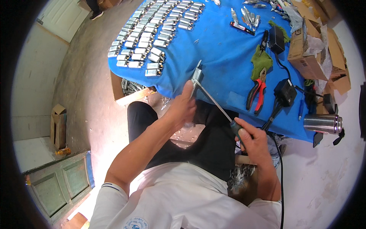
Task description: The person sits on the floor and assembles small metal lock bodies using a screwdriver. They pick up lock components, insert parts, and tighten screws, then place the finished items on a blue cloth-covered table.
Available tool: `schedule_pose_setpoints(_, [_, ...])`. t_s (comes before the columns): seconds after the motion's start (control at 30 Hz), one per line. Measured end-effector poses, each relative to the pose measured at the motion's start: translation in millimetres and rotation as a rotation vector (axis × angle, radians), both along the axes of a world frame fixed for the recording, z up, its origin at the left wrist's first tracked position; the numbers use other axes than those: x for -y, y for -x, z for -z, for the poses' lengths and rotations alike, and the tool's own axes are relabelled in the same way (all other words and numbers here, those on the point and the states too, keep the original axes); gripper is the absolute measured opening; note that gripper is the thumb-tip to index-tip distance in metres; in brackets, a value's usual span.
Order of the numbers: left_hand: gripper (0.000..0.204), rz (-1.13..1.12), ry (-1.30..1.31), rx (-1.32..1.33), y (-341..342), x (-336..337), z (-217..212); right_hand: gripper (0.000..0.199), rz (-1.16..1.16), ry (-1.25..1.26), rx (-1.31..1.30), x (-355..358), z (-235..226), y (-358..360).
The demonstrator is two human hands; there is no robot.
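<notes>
My left hand [184, 108] is closed round a slim silver metal piece [197, 73] just above the near edge of the blue-covered table [217, 53]. In my right hand [252, 138] is a screwdriver [215, 101] with a dark handle and a long steel shaft. Its tip meets the silver piece by my left thumb; whether it is wedged in or only touching, I cannot tell. Rows of small silver blocks [142, 50] with dark ends lie on the cloth at the far left. My left palm hides the lower part of the held piece.
Right of my hands lie red-and-black pliers [260, 91], a green rag [260, 64], black power boxes [285, 92] with cables and a blue pen [300, 109]. A steel flask [322, 123] lies at the right edge. Cardboard boxes [305, 53] stand behind. Below the table is an open box [116, 87].
</notes>
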State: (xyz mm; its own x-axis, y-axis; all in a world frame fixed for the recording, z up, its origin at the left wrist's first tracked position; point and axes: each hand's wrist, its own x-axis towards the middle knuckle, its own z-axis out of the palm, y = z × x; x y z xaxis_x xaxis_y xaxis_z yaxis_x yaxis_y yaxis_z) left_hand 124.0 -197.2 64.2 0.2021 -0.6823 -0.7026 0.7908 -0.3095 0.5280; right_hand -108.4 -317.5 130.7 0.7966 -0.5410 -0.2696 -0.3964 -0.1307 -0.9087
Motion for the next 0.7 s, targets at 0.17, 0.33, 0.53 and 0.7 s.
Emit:
schedule_pose_setpoints(0.17, [0.067,0.013,0.034,-0.012,-1,-2,4,0.036,0.139,-0.555,-0.036,11,1,0])
schedule_pose_setpoints(0.33, [0.067,0.020,0.026,0.030,1,0,4,0.037,0.212,-0.759,0.001,8,12,4])
schedule_pose_setpoints(0.53, [0.066,0.019,-0.001,-0.006,-3,-2,2,0.038,0.089,-0.084,-0.017,-16,10,0])
schedule_pose_setpoints(0.7, [0.066,0.027,-0.009,0.011,-3,-2,2,0.038,0.196,-0.488,-0.010,-12,8,0])
